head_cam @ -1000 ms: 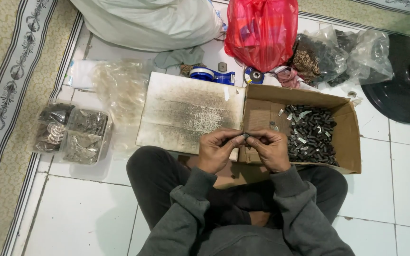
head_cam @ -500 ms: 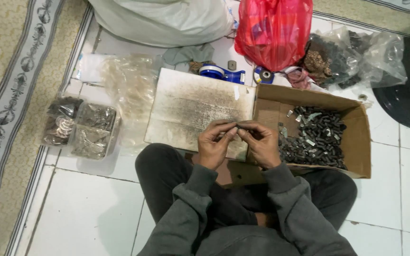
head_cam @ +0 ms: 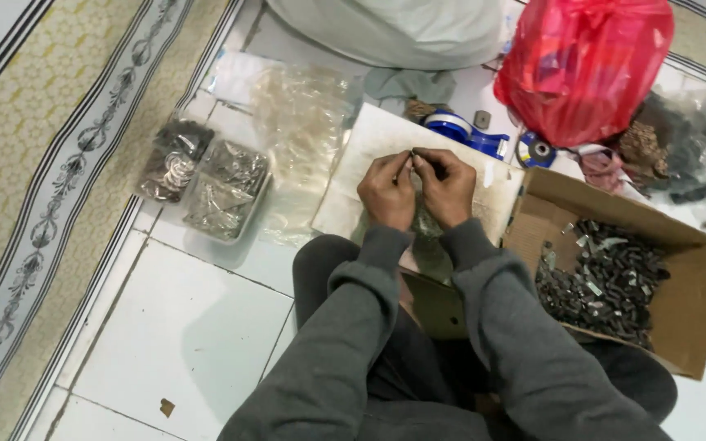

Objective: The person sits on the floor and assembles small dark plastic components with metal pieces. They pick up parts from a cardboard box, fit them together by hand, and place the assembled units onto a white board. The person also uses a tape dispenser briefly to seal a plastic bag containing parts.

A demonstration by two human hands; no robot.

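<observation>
Both hands, left hand (head_cam: 387, 189) and right hand (head_cam: 448, 186), pinch one small part (head_cam: 413, 155) together above white floor tiles (head_cam: 198, 318) beside a patterned rug (head_cam: 51, 155).

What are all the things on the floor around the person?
small part: one, dark, pinched between both hands' fingertips
flat board: one, off-white, under the hands
cardboard box: one, brown, at the right, open
small pieces: many, dark and silvery, inside the box
clear tubs: two, holding silvery bits, at the left
clear bags: a loose heap, beside the tubs
red bag: one, top right
white sack: one, top middle
tape dispenser: one, blue, beside the board
patterned rug: one, yellowish, far left
left hand: grey sleeve
right hand: grey sleeve
</observation>
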